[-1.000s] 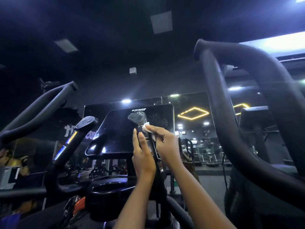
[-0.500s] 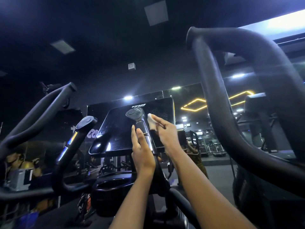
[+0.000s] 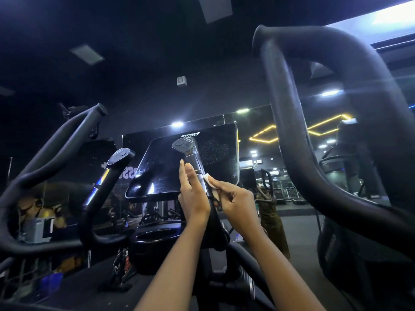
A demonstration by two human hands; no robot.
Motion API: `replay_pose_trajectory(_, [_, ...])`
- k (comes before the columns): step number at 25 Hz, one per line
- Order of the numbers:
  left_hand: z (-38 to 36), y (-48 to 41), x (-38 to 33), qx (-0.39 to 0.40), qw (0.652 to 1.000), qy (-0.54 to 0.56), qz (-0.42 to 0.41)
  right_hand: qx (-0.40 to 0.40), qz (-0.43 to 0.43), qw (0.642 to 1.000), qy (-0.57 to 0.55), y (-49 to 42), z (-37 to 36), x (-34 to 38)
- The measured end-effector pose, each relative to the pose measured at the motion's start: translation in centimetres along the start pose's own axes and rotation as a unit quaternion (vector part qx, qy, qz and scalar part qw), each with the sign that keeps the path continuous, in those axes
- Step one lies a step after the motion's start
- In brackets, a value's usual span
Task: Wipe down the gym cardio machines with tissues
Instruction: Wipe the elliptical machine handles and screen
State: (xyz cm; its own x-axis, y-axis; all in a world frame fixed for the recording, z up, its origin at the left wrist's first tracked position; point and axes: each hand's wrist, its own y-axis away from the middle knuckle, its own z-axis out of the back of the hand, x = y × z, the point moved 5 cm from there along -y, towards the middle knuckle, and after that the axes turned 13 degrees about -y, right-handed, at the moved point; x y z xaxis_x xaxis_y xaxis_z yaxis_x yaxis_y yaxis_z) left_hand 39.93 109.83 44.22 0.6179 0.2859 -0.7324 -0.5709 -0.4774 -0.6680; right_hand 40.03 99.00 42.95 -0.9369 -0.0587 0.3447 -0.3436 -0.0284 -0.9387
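I stand at a dark cardio machine with a black console screen (image 3: pixel 166 167) in the middle. An upright handle grip (image 3: pixel 190 153) with a button cap rises in front of the screen. My left hand (image 3: pixel 193 194) lies against the handle's left side, fingers straight along it. My right hand (image 3: pixel 235 198) pinches a small white tissue (image 3: pixel 206 177) and presses it to the handle's right side, below the silver bands.
A thick curved arm bar (image 3: pixel 298 131) arcs close on the right. A second curved bar (image 3: pixel 56 149) and a matching left handle grip (image 3: pixel 119 158) stand on the left. A round cup holder (image 3: pixel 155 237) sits under the console. Mirrors behind show more gym machines.
My right hand slid the tissue down the handle, from beside the cap to below the silver bands. My left hand stayed on the handle. The view tilted up slightly.
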Motion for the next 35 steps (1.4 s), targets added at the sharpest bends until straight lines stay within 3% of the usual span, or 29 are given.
replay_pose_trajectory(3, [0.1, -0.1, -0.1, 0.011, 0.999, -0.046, -0.010, 0.010, -0.008, 1.000, 0.023, 2.1, 0.9, 0.3])
replay_pose_trajectory(5, [-0.2, -0.5, 0.3, 0.038, 0.999, -0.009, -0.005, 0.012, -0.015, 0.999, 0.031, 1.7, 1.2, 1.2])
replay_pose_trajectory(9, [-1.1, -0.6, 2.7, 0.107, 0.982, 0.139, 0.067, -0.006, 0.112, 0.984, 0.137, -4.0, -1.2, 4.0])
replay_pose_trajectory(15, [-1.0, 1.1, 2.4, 0.060, 0.975, 0.194, 0.093, 0.124, 0.232, 0.901, 0.346, -4.3, -4.9, 3.4])
replay_pose_trajectory(20, [0.2, 2.4, 2.0, -0.010, 0.973, 0.201, 0.114, 0.180, 0.259, 0.882, 0.350, -0.6, -3.4, 4.1])
replay_pose_trajectory(24, [-0.4, 2.1, 2.5, 0.017, 0.976, 0.196, 0.099, 0.165, 0.272, 0.874, 0.368, -5.1, -4.1, 5.3])
replay_pose_trajectory(27, [-0.4, 2.3, 2.1, 0.022, 0.980, 0.182, 0.073, 0.150, 0.224, 0.881, 0.390, -7.6, -4.4, 5.1])
replay_pose_trajectory(30, [-0.5, 2.4, 2.0, 0.032, 0.982, 0.176, 0.060, 0.128, 0.245, 0.883, 0.379, -4.6, -3.4, 4.4])
replay_pose_trajectory(35, [-0.6, 2.1, 2.1, 0.021, 0.983, 0.171, 0.068, 0.041, 0.192, 0.944, 0.264, 2.2, -0.5, 3.9])
